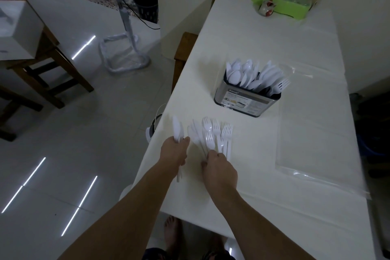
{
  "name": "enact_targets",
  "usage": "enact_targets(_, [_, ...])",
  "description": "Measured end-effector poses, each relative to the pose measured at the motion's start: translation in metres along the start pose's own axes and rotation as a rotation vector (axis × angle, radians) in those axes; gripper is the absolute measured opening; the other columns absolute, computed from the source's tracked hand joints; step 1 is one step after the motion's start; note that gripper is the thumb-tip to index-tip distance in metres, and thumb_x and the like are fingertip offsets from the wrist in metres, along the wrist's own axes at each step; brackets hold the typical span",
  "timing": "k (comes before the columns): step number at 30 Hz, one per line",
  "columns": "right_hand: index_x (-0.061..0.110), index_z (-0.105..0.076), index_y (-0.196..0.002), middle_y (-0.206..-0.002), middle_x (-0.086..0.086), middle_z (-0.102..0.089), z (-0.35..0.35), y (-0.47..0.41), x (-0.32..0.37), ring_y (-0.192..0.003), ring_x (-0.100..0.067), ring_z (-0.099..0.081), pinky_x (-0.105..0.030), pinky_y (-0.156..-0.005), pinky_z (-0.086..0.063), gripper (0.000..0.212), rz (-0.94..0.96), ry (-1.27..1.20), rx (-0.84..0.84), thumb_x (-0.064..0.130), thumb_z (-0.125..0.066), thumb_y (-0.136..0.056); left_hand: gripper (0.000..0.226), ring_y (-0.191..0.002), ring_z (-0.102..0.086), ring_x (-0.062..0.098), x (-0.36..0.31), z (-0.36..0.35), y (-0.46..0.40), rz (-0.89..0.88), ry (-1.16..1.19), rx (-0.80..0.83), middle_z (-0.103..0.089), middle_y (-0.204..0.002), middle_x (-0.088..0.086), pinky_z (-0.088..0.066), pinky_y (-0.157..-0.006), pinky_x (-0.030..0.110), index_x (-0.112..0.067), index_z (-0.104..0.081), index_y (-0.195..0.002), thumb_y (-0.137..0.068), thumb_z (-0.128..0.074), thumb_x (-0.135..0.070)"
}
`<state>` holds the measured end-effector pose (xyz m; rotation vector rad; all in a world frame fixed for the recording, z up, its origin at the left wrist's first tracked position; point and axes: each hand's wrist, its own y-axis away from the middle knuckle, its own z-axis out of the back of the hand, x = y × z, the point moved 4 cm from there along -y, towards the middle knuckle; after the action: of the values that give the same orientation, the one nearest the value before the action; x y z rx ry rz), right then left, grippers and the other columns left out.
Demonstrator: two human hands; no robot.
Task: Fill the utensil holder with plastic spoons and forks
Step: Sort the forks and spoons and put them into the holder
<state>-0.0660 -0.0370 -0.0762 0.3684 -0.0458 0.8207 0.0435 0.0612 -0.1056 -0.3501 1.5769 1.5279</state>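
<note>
A metal utensil holder [244,102] stands mid-table, packed with white plastic spoons [242,75] and a fork [281,86] leaning out on its right. Nearer me, a loose pile of white plastic forks [215,133] lies on the table [253,44]. My left hand [174,151] grips a couple of white utensils [176,127] by their handles, left of the pile. My right hand [219,168] reaches onto the pile's handle ends, fingers curled round some forks there.
A clear plastic bag [316,133] lies flat on the table's right half. At the far end stands a green rack [282,4] with bottles and a small cup [266,7]. Left of the table are tiled floor, a fan stand [126,48] and wooden furniture [42,65].
</note>
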Motion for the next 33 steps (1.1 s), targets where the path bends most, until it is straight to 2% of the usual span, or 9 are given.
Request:
enact_targets(8, [0.013, -0.057, -0.113, -0.107, -0.004, -0.063, 0.0, -0.003, 0.003, -0.094, -0.024, -0.066, -0.033, -0.076, -0.053, 0.022, -0.048, 0.021, 0.02, 0.015, -0.043, -0.096, 0.026, -0.061, -0.052, 0.02, 0.003, 0.003, -0.003, -0.009, 0.013, -0.001, -0.055, -0.072, 0.01, -0.046, -0.057, 0.032, -0.004, -0.06, -0.097, -0.093, -0.059, -0.029])
enact_targets(14, [0.017, -0.06, -0.105, -0.1, -0.002, -0.065, 0.004, -0.008, 0.0, -0.09, -0.023, -0.066, -0.032, -0.075, -0.052, 0.021, -0.088, -0.036, 0.05, 0.022, -0.044, -0.092, 0.028, -0.059, -0.052, 0.02, 0.005, 0.007, -0.003, 0.006, 0.03, -0.002, -0.055, -0.071, 0.009, -0.046, -0.056, 0.031, -0.003, -0.059, -0.104, -0.093, -0.059, -0.029])
enact_targets(20, [0.017, -0.06, -0.101, -0.096, -0.001, -0.065, 0.003, 0.002, 0.002, -0.087, -0.024, -0.066, -0.033, -0.073, -0.053, 0.022, -0.032, -0.055, 0.033, 0.028, -0.045, -0.091, 0.029, -0.058, -0.052, 0.021, 0.004, 0.007, 0.001, 0.002, 0.043, 0.0, -0.055, -0.067, 0.009, -0.048, -0.059, 0.033, -0.002, -0.062, -0.096, -0.092, -0.059, -0.031])
enact_targets(23, [0.018, -0.062, -0.091, -0.084, 0.001, -0.065, 0.004, 0.008, 0.007, -0.076, -0.021, -0.065, -0.03, -0.066, -0.052, 0.021, -0.036, -0.141, 0.053, 0.033, -0.047, -0.088, 0.032, -0.054, -0.051, 0.02, 0.001, 0.008, 0.006, -0.003, 0.072, 0.004, -0.054, -0.062, 0.007, -0.047, -0.056, 0.032, -0.003, -0.062, -0.092, -0.089, -0.063, -0.035])
enact_targets(26, [0.02, -0.06, -0.078, -0.07, 0.005, -0.061, 0.006, 0.01, 0.018, -0.066, -0.015, -0.06, -0.028, -0.059, -0.05, 0.016, -0.063, -0.328, 0.068, 0.031, -0.052, -0.085, 0.037, -0.053, -0.054, 0.019, -0.003, 0.007, 0.014, -0.015, 0.054, 0.016, -0.058, -0.063, 0.009, -0.047, -0.051, 0.029, -0.008, -0.064, -0.087, -0.082, -0.071, -0.044])
enact_targets(29, [0.022, -0.055, -0.069, -0.061, 0.008, -0.054, 0.008, 0.012, 0.034, -0.058, -0.01, -0.055, -0.024, -0.054, -0.046, 0.022, 0.013, -0.444, 0.076, 0.031, -0.055, -0.089, 0.033, -0.071, -0.067, 0.021, -0.007, 0.006, 0.021, -0.033, 0.033, 0.016, -0.07, -0.08, 0.008, -0.052, -0.056, 0.029, -0.012, -0.067, -0.089, -0.08, -0.075, -0.043])
enact_targets(31, [0.022, -0.056, -0.07, -0.061, 0.007, -0.055, 0.01, 0.013, 0.041, -0.057, -0.009, -0.055, -0.022, -0.052, -0.042, 0.023, 0.056, -0.48, 0.069, 0.032, -0.055, -0.09, 0.033, -0.072, -0.067, 0.021, -0.011, 0.006, 0.022, -0.041, 0.001, 0.011, -0.071, -0.082, 0.009, -0.05, -0.056, 0.028, -0.008, -0.068, -0.088, -0.082, -0.074, -0.04])
enact_targets(33, [0.021, -0.062, -0.079, -0.067, 0.007, -0.06, 0.01, 0.013, 0.041, -0.062, -0.01, -0.058, -0.023, -0.055, -0.043, 0.022, 0.091, -0.503, 0.063, 0.036, -0.052, -0.092, 0.033, -0.061, -0.063, 0.019, -0.014, 0.01, 0.02, -0.034, -0.025, -0.011, -0.071, -0.079, 0.007, -0.046, -0.052, 0.027, -0.007, -0.067, -0.086, -0.086, -0.068, -0.04])
